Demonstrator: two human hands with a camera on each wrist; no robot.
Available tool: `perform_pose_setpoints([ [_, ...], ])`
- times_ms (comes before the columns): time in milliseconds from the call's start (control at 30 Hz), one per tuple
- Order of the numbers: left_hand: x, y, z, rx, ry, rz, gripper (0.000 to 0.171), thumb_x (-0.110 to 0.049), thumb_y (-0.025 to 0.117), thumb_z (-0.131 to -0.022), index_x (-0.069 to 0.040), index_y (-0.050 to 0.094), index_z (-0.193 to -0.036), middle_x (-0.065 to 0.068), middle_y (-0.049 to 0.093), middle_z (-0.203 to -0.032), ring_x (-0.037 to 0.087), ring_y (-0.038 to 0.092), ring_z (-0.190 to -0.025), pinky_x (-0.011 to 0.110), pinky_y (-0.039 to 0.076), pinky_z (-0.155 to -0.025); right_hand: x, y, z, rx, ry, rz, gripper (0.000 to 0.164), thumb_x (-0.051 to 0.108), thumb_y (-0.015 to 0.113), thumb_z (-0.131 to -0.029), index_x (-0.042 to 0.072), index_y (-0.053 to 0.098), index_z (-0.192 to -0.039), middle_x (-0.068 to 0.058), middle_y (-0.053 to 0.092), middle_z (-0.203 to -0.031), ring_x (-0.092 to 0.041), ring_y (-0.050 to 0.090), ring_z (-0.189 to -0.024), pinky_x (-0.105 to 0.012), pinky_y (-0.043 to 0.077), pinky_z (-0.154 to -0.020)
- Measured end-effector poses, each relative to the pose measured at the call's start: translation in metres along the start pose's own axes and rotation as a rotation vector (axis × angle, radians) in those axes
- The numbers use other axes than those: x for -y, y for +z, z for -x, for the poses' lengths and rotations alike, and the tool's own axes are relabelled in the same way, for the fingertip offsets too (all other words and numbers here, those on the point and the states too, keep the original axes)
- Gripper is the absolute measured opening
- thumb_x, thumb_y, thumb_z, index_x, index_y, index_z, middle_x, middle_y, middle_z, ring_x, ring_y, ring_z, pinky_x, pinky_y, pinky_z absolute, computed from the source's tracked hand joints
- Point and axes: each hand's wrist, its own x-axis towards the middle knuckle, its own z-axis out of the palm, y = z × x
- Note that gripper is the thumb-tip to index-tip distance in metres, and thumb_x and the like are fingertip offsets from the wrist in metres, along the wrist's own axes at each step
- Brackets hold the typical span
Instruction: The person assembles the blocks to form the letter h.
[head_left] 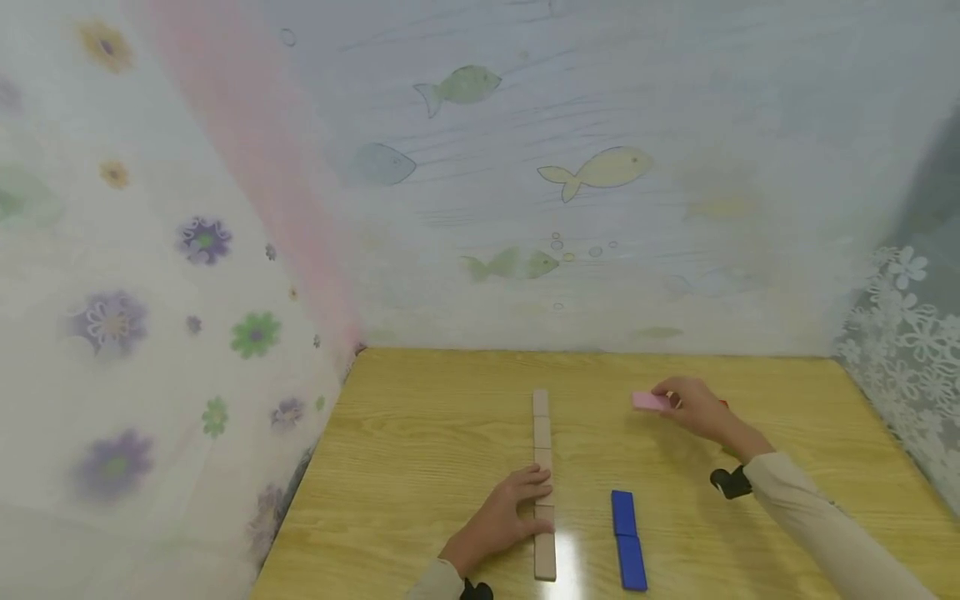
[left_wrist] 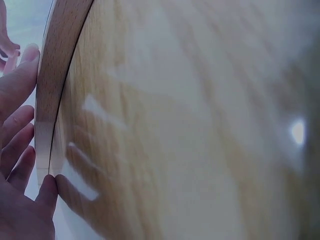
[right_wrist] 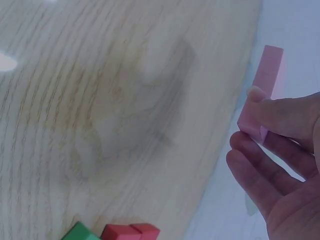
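Several plain wooden blocks (head_left: 542,433) lie end to end in a straight row running away from me. At the near part of that row, my left hand (head_left: 502,518) rests with its fingertips and thumb touching the blocks. In the left wrist view its fingers lie along the side of the wooden row (left_wrist: 47,90). My right hand (head_left: 696,408) pinches a pink block (head_left: 648,402) between thumb and fingers, over the far right part of the table. The right wrist view has the pink block (right_wrist: 268,75) sticking out past the thumb, held above the tabletop.
Two blue blocks (head_left: 628,542) lie end to end right of the wooden row. Red blocks (right_wrist: 129,232) and a green block (right_wrist: 81,232) show in the right wrist view. The yellowish wooden table (head_left: 420,433) meets patterned cloth walls at its back and sides.
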Motion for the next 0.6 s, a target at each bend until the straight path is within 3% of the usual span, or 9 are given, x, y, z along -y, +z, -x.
perform_pose_setpoints([
  [367,0.001,0.000,0.001,0.005,-0.017,0.024,0.061,-0.042,0.071,-0.080,-0.007,0.058,-0.128,0.001,0.044,-0.144,0.019,0.032,-0.137,0.041,0.033,-0.109,0.023,0.009,0.002,0.031,-0.035,-0.020,0.026,-0.006,0.071,-0.078,-0.007,0.065,-0.104,-0.019,0.065,-0.098,-0.023,0.061,-0.077,-0.031,0.052,-0.061],
  [600,0.000,0.000,0.001,0.012,-0.025,0.019,0.061,-0.042,0.070,-0.081,-0.007,0.058,-0.129,0.000,0.043,-0.144,0.019,0.031,-0.137,0.041,0.033,-0.108,0.032,0.018,0.003,0.004,-0.098,0.018,0.026,-0.004,0.074,-0.076,-0.004,0.067,-0.101,-0.013,0.066,-0.095,-0.019,0.060,-0.075,-0.031,0.053,-0.062],
])
